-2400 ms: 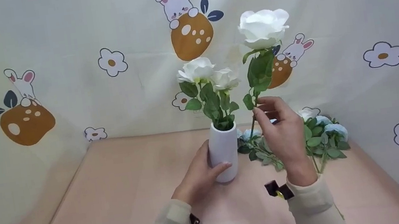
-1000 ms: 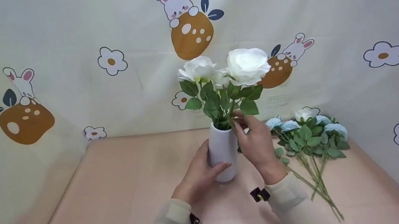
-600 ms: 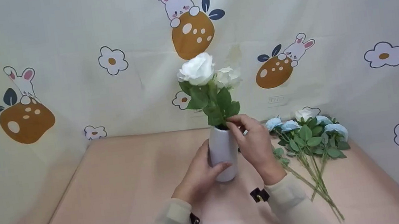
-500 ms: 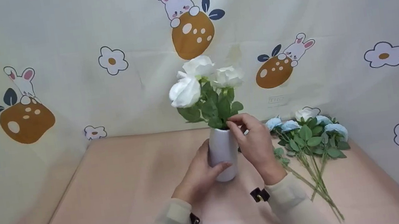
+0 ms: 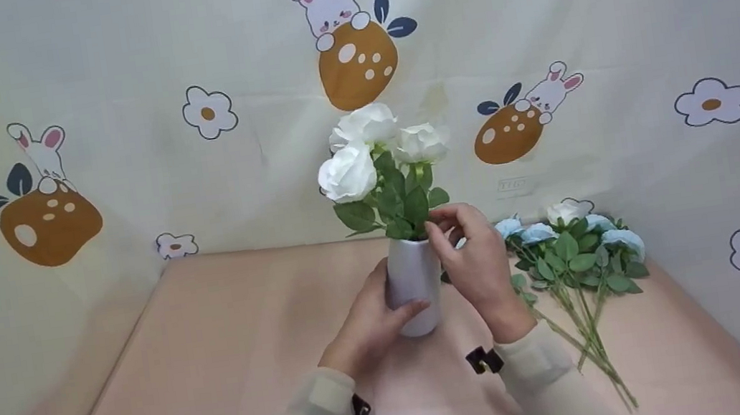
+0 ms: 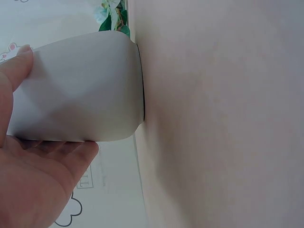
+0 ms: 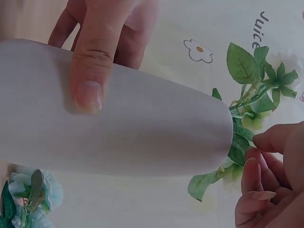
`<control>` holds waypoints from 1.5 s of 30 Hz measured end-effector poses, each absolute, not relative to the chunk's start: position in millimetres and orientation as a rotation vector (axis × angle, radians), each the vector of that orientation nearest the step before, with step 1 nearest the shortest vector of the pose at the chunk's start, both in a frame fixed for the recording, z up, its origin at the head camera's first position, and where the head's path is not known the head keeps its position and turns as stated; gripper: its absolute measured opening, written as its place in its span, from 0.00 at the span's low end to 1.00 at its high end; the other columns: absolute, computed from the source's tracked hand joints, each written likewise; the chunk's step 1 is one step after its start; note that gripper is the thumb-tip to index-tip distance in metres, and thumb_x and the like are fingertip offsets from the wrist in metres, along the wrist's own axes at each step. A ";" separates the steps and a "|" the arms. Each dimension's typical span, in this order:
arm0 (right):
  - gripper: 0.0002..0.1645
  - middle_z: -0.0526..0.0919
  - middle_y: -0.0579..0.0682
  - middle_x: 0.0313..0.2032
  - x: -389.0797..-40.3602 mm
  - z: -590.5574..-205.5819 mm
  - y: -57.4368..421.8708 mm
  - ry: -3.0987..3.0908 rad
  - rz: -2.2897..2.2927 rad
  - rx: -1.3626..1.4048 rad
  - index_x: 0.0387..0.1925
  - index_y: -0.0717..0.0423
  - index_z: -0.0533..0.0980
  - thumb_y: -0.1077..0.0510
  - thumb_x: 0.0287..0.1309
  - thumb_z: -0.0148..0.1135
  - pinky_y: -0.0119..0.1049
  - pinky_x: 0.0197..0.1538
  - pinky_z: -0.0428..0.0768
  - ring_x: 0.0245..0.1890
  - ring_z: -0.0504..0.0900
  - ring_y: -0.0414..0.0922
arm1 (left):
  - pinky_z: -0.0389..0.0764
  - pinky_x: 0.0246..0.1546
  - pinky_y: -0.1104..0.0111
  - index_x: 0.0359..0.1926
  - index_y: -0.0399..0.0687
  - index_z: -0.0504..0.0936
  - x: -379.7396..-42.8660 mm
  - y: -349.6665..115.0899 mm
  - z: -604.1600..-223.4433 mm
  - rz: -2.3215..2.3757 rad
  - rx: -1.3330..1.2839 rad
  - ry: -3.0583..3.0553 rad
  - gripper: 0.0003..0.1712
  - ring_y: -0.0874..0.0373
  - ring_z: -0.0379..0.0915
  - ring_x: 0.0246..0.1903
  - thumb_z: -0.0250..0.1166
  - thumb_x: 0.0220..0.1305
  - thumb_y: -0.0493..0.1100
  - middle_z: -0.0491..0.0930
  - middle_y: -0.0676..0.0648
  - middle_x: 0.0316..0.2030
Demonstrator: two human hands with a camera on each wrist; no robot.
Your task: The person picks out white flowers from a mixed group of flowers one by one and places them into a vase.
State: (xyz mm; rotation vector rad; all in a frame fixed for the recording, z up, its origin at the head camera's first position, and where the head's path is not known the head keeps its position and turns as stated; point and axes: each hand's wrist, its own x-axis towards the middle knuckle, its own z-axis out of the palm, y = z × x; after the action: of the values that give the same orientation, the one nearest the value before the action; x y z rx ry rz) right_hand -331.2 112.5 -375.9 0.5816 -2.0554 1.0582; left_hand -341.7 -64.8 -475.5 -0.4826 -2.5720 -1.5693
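Observation:
A white vase (image 5: 413,288) stands upright on the table, holding three white artificial roses (image 5: 346,173) with green leaves. My left hand (image 5: 369,316) grips the vase's lower body from the left, thumb across its front; the left wrist view shows the vase (image 6: 80,90) between thumb and fingers, its base on the tabletop. At the vase's rim, my right hand (image 5: 477,261) is on the right side. In the right wrist view, its thumb and curled index finger (image 7: 254,171) pinch at a green leaf (image 7: 243,130) beside the mouth. The stems inside the vase are hidden.
Light-blue flowers and a white rose (image 5: 567,211) lie in a bunch on the right of the table, their long bare stems (image 5: 596,349) pointing toward me. A printed cloth (image 5: 247,51) hangs behind the table (image 5: 215,345).
My right hand brought a white rose down from the right into the vase, and its bloom turned from the right side to the front left. The left hand stays on the vase.

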 end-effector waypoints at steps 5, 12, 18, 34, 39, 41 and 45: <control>0.09 0.83 0.45 0.44 -331.3 -378.4 111.2 -2.014 0.924 0.816 0.47 0.47 0.85 0.56 0.67 0.65 0.37 0.42 0.83 0.41 0.81 0.39 | 0.70 0.71 0.52 0.79 0.49 0.53 -341.8 -65.7 -477.0 -1.548 -0.515 -2.551 0.55 0.51 0.67 0.67 0.72 0.61 0.59 0.66 0.47 0.71; 0.18 0.81 0.48 0.61 -330.9 -382.0 107.8 -2.118 0.705 0.936 0.57 0.43 0.83 0.52 0.65 0.67 0.49 0.56 0.80 0.55 0.76 0.49 | 0.70 0.70 0.51 0.79 0.50 0.53 -341.5 -66.3 -477.4 -1.566 -0.533 -2.523 0.55 0.52 0.67 0.67 0.73 0.61 0.60 0.65 0.48 0.72; 0.23 0.80 0.48 0.62 -330.2 -382.8 106.3 -2.221 0.684 0.911 0.61 0.47 0.81 0.50 0.65 0.67 0.51 0.56 0.78 0.55 0.73 0.50 | 0.71 0.70 0.54 0.79 0.51 0.53 -343.3 -65.9 -477.5 -1.547 -0.567 -2.510 0.55 0.53 0.68 0.67 0.73 0.61 0.59 0.65 0.50 0.72; 0.21 0.84 0.49 0.54 -329.9 -382.7 109.1 -2.243 0.733 0.729 0.56 0.52 0.83 0.50 0.66 0.66 0.52 0.56 0.71 0.52 0.73 0.51 | 0.72 0.69 0.50 0.79 0.52 0.54 -343.4 -64.4 -476.9 -1.555 -0.523 -2.553 0.53 0.51 0.70 0.66 0.73 0.61 0.57 0.68 0.48 0.69; 0.15 0.84 0.49 0.48 -330.8 -379.2 112.6 -2.191 0.812 0.716 0.52 0.52 0.85 0.53 0.66 0.65 0.48 0.53 0.74 0.49 0.74 0.51 | 0.71 0.70 0.50 0.79 0.51 0.53 -342.3 -64.4 -475.9 -1.546 -0.509 -2.572 0.53 0.50 0.69 0.66 0.73 0.62 0.57 0.68 0.47 0.69; 0.13 0.84 0.49 0.48 -330.7 -377.7 114.8 -2.179 0.841 0.708 0.51 0.52 0.85 0.54 0.67 0.64 0.47 0.51 0.75 0.48 0.75 0.50 | 0.70 0.71 0.49 0.79 0.51 0.53 -341.9 -64.3 -475.0 -1.546 -0.503 -2.579 0.54 0.49 0.68 0.67 0.73 0.62 0.58 0.68 0.46 0.70; 0.12 0.83 0.48 0.47 -330.6 -374.5 118.9 -2.172 0.884 0.684 0.49 0.51 0.85 0.54 0.69 0.63 0.47 0.52 0.77 0.49 0.76 0.49 | 0.68 0.72 0.48 0.79 0.51 0.53 -340.9 -64.4 -473.2 -1.554 -0.488 -2.585 0.54 0.50 0.67 0.68 0.73 0.61 0.58 0.67 0.47 0.70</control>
State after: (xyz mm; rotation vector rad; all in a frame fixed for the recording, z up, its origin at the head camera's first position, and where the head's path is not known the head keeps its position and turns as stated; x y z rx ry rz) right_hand -330.6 118.9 -374.5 0.6835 -2.1720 0.8841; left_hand -340.9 -64.4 -473.2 -0.4877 -2.5853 -1.5535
